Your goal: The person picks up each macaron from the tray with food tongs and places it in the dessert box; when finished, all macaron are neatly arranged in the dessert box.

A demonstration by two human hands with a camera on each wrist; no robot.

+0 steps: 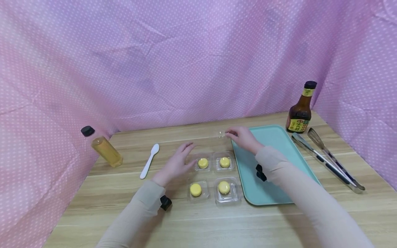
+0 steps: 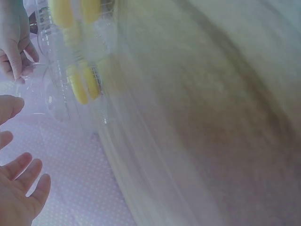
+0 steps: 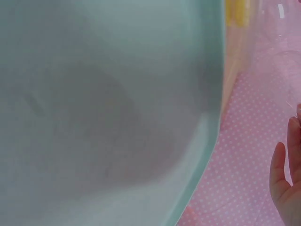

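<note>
Several clear plastic boxes, each with one yellow macaron, stand in two rows on the table. In the far row are the left macaron (image 1: 203,163) and the right macaron (image 1: 224,162); nearer lie another left one (image 1: 195,189) and right one (image 1: 224,187). My right hand (image 1: 243,137), over the tray's far left corner, pinches a clear plastic lid (image 1: 221,134) by its edge. Whether this lid is joined to a box cannot be told. My left hand (image 1: 176,162) hovers left of the far-left box, fingers apart and holding nothing; the left wrist view shows them spread.
A teal tray (image 1: 273,193) lies right of the boxes. Beyond it are metal tongs (image 1: 328,162) and a dark sauce bottle (image 1: 300,113). To the left are a white spoon (image 1: 150,161) and a bottle of amber liquid (image 1: 107,151). Pink dotted cloth (image 1: 186,69) hangs behind.
</note>
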